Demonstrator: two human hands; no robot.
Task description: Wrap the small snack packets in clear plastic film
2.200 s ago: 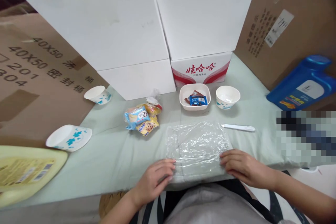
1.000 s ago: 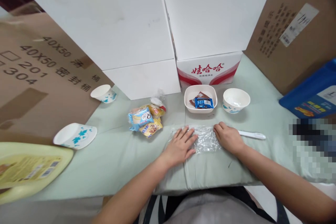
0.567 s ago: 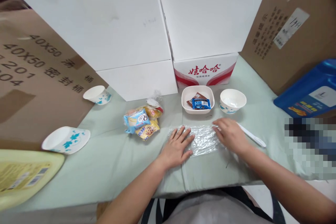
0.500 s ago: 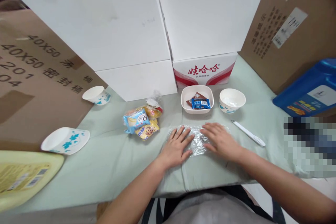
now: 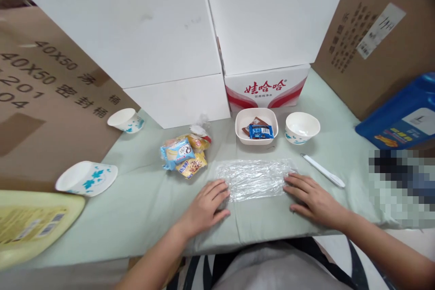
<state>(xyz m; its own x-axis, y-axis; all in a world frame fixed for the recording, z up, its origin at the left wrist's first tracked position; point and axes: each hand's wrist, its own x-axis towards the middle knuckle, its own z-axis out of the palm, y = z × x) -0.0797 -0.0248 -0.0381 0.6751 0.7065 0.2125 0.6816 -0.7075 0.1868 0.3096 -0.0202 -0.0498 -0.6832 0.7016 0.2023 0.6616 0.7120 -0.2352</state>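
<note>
A crinkled clear plastic bag or sheet lies flat on the green cloth in front of me. My left hand rests at its left edge, fingers stretched out and holding nothing. At the right edge lies my right hand, also open, its fingertips touching the plastic. Just beyond the plastic stands a square white bowl with a blue packet and brown packets inside. A white box cutter or similar slim tool lies to the right. Several wrapped snacks are heaped to the left.
Paper bowls with leaf prints stand at right and far left; another lies tilted. White boxes wall off the back. Brown cartons flank the sides. A yellow jug and a blue jug stand at the edges.
My hands have slid apart from the middle of the plastic to its two ends, the left one leftward and the right one rightward. More of the plastic now shows, lying flat.
</note>
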